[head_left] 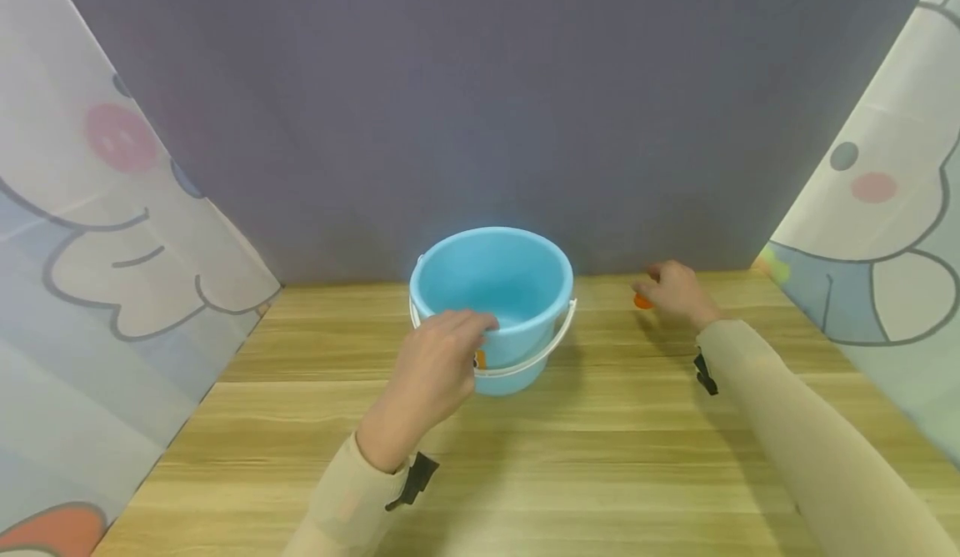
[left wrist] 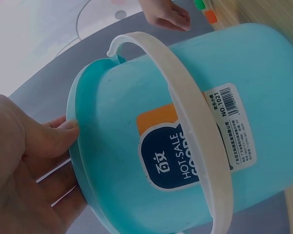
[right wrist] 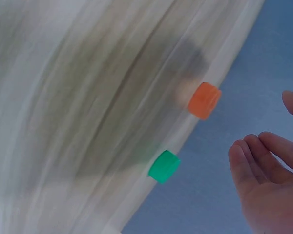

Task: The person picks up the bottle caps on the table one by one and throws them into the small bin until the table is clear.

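Note:
A light-blue bucket [head_left: 521, 342] stands upright at the middle back of the table, its white carrying handle [left wrist: 200, 126] hanging down over the printed label [left wrist: 168, 163] on the near side. My left hand [head_left: 435, 361] grips the near rim, thumb outside and fingers over the inside edge. Off to the bucket's right, my right hand [head_left: 675, 292] hovers just above an orange cap [right wrist: 204, 101], thumb and fingers apart with nothing between them. A green cap [right wrist: 164, 166] sits beside the orange one near the table's far edge; in the head view, the right hand hides it.
The wooden table [head_left: 600, 457] ends at a dark grey backdrop [head_left: 495, 107] behind the bucket. Cartoon-printed curtains [head_left: 97, 232] flank both sides. Small black devices [head_left: 416, 480] are strapped at both wrists, over pale sleeves.

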Tool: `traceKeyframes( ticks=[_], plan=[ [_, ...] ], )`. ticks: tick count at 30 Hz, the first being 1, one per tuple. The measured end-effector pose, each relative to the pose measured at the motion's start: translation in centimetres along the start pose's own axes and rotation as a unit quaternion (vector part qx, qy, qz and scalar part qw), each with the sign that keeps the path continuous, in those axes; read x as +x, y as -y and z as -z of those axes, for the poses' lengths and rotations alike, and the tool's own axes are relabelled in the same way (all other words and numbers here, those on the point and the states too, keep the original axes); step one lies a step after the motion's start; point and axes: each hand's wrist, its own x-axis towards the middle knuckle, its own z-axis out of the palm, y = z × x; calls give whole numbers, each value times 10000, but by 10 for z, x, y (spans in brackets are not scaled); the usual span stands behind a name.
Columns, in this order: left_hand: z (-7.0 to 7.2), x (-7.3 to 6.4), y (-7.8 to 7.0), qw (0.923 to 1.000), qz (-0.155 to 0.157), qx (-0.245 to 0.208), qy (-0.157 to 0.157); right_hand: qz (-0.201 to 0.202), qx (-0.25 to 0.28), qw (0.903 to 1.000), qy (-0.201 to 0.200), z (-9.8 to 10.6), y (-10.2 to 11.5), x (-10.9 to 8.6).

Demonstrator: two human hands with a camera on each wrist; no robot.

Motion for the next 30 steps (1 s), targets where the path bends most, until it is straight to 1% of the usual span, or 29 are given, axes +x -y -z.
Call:
traceKeyframes(
  ticks=[7,13,17,22,30],
  plan=[
    [1,0,0,10000,51,1,46,-133,-88,9998,93,-7,-12,9],
    [1,1,-1,9999,81,15,86,-191,-118,9992,335,-16,-17,10],
    [-1,2,-1,9999,92,61,129,-175,-254,9991,305,-20,-22,11],
    [0,2,-2,9997,118,80,175,-301,-396,9983,304,-23,-26,12],
    [0,1,-2,9997,164,96,157,-404,-561,9972,290,-27,-25,15]
  ],
)
